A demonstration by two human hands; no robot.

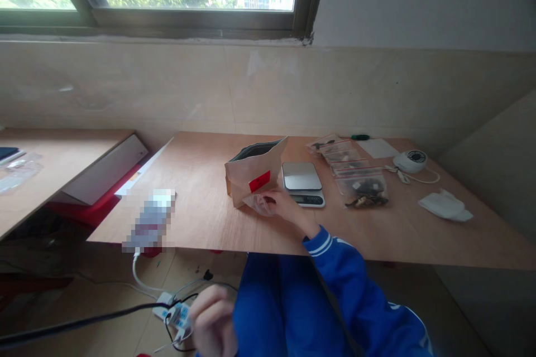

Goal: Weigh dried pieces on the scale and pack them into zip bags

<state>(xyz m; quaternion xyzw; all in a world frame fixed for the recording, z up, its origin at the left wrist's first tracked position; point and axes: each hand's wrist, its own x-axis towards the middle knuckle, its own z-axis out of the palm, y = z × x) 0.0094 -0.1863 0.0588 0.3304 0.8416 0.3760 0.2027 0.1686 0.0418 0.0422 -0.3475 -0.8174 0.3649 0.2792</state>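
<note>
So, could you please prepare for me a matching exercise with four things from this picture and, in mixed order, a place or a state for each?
Things:
1. paper bag
2. scale
3. power strip
4. right hand

Places and states:
A. on the floor
B. holding a clear plastic bag
C. standing upright, open at the top
D. flat on the table, with a silver top

Right pairs: 1-C; 2-D; 3-A; 4-B
</note>
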